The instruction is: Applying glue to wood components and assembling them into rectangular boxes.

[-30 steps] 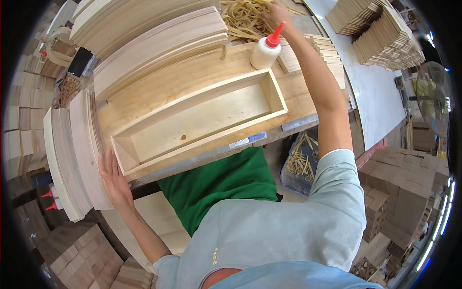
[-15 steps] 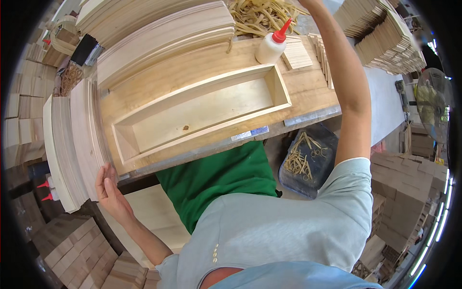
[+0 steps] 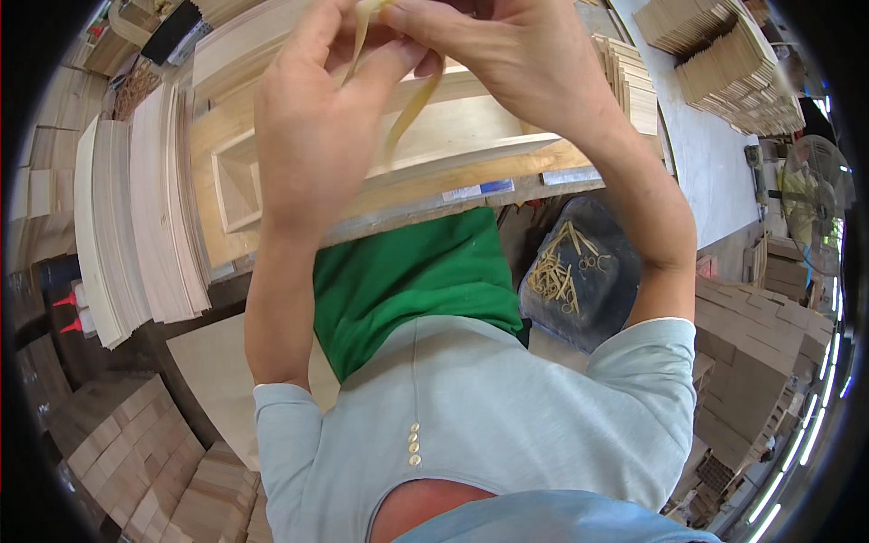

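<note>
Closest to me is my own shirt, pale blue over a green apron [image 3: 407, 271], and both forearms go straight up from there. A second ago my left hand was down flat on the stack of thin boards and my right was way out by the glue bottle and the heap of rubber bands. Now both are up in front of my face, so the grab is done and I've got a band to work with.

My left hand [image 3: 312, 118] has its fingers curled together, thumb and forefinger pinching one end of a pale yellow rubber band [image 3: 409, 109]. My right hand [image 3: 516, 68] is closed on the other part of it, fingertips pressed together right at the top of the view. The band hangs slack between them in a loop, not stretched yet as far as I can tell. I'd say it's getting opened up, though the top end is cut off by the frame.

Under my hands, the long open wooden box [image 3: 240, 181] sits on the worktop [image 3: 434, 204], mostly hidden behind my wrists. Nothing's around it yet. To my left are the stacked thin boards [image 3: 136, 226], standing on edge, and a couple of red-capped glue bottles [image 3: 72, 303] below them. Down by my right knee is a dark bin [image 3: 588, 271] with spare bands in it. Further off on the right, more stacks of small wood pieces [image 3: 724, 54] cover the long table, with a fan [image 3: 810, 208] at the edge.
</note>
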`<state>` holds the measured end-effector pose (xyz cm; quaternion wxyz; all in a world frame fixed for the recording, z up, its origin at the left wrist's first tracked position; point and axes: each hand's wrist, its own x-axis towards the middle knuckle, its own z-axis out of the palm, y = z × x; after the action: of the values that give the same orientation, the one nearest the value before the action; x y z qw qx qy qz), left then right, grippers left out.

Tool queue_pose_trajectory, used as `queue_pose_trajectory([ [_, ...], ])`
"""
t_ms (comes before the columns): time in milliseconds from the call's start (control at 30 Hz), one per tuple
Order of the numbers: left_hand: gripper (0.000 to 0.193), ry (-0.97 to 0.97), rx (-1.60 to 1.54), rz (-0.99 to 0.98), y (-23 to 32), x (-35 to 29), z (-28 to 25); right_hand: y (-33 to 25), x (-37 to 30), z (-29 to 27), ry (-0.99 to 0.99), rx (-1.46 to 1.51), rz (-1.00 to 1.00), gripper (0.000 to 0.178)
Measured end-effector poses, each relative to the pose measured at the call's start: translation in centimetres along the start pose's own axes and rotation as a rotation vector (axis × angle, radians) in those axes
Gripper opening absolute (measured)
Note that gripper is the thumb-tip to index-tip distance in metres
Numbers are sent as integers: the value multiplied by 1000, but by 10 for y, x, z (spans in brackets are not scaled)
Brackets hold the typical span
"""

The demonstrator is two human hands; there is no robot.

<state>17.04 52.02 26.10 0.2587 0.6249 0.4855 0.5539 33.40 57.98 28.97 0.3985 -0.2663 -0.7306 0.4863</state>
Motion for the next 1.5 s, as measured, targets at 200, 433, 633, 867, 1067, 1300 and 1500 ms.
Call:
queue_pose_trajectory([
  [200,39,-292,-931,-377,-51,-45,-97,21,-56,-39,-200,201,490,30],
  [433,49,-3,-176,-600,-82,-92,-179,56,-132,-122,154,-330,633,27],
  [633,58,-95,21,-637,-96,-80,-182,104,-116,-107,153,-345,603,47],
  [867,50,-223,-130,-679,-115,-55,-179,110,-97,-112,24,-175,707,44],
  [1067,33,-80,-235,-719,-139,-41,-173,139,-80,-120,199,105,755,27],
  [1300,24,-93,-951,-809,-197,-44,-182,154,-79,-124,145,308,719,19],
  [1500,26,-1,-526,-747,-171,-51,-171,189,-93,-137,174,269,688,39],
])
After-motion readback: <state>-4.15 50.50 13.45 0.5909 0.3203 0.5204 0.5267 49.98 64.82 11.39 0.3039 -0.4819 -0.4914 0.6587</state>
